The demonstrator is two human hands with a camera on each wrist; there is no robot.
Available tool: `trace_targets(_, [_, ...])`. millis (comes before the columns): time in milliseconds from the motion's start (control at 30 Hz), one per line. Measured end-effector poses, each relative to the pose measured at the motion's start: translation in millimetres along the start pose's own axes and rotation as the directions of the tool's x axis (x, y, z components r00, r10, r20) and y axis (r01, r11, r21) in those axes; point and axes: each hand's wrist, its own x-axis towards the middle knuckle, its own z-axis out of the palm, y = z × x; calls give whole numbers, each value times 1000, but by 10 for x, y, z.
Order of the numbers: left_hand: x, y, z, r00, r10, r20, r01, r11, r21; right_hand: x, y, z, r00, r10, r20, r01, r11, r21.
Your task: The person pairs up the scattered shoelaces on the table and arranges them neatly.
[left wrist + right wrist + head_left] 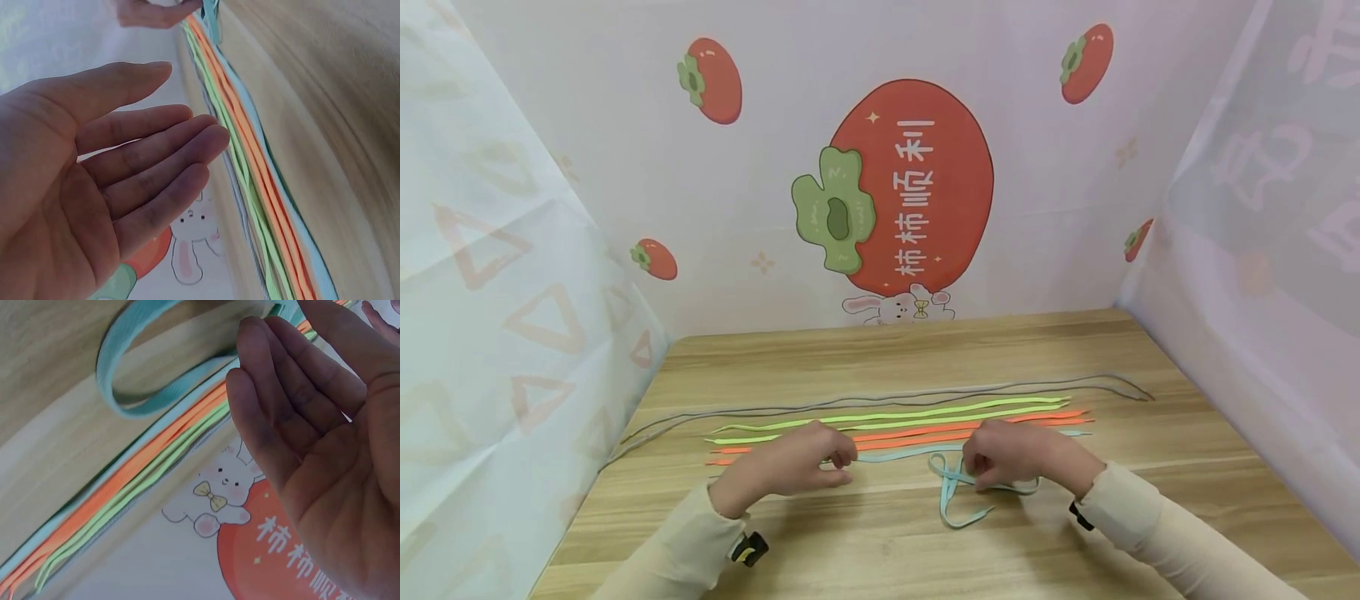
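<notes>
My right hand (1009, 454) is over a light blue shoelace (967, 517), with thumb and fingertips brought together and appearing to pinch it. That shoelace lies loosely looped on the table, and the right wrist view catches one wide loop (112, 375) beside the fingers. The exact pinch point is hidden. My left hand (797, 460) hovers near the middle of the laid-out laces, holding nothing; its fingers look loosely bent in the left wrist view. Another light blue shoelace (902, 454) is stretched beyond the hands, beside orange shoelaces (917, 435) and yellow-green shoelaces (910, 413).
Grey shoelaces (820, 406) run across the back of the row, longer than the others. The wooden table (880, 550) is enclosed by a printed backdrop (760, 167) behind and white sheets at both sides.
</notes>
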Motion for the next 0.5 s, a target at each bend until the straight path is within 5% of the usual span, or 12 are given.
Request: trace_targets(500, [302,148,200,996,83,22,-83,997,-9,196,-147,138,998,-54,-10,54,999,-4])
